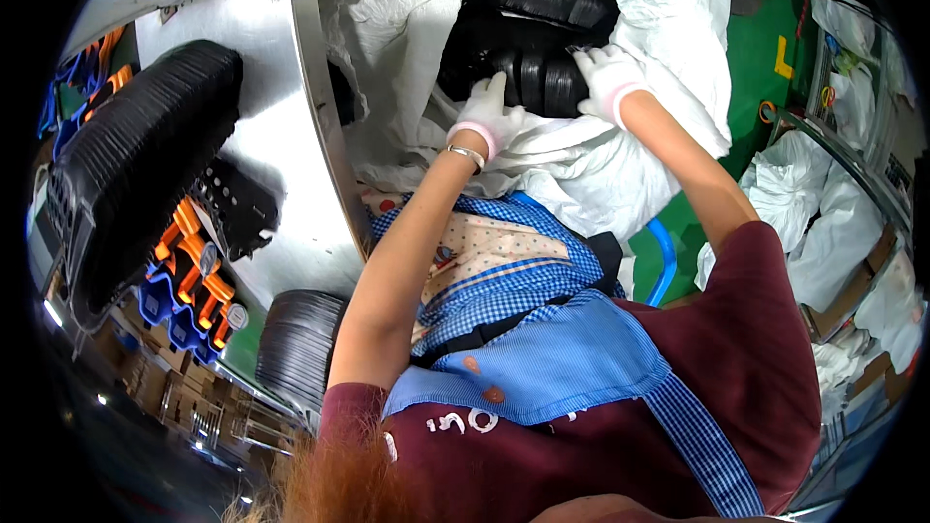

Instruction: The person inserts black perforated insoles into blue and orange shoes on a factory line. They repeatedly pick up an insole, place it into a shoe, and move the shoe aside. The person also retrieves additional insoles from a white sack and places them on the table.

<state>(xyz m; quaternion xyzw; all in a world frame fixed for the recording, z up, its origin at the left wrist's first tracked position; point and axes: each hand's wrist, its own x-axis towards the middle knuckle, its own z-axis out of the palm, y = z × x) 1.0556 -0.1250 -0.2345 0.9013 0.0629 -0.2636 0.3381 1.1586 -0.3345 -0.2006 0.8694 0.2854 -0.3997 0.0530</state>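
The near black bundle lies inside the mouth of the white sack, just in front of a second black bundle. It is touched from both sides: the gloved left hand is laid against its near left part with the fingers stretched forward, and the gloved right hand is set at its right edge with the fingers partly spread. Whether either hand is closed firmly on the bundle cannot be told, since the undersides and the thumbs are not clearly shown.

The step in hand is judged to be the handling of this bundle within the sack. It is best done with the load shared evenly between both hands, so that the ribbed segments are kept together and not pulled apart. The bundle should be supported from below as well as pressed at the ends, as its surface looks smooth and may slip in gloves. The loose folds of the sack, bunched near both wrists, should be kept clear of the fingers, or cloth may be caught in the hold.
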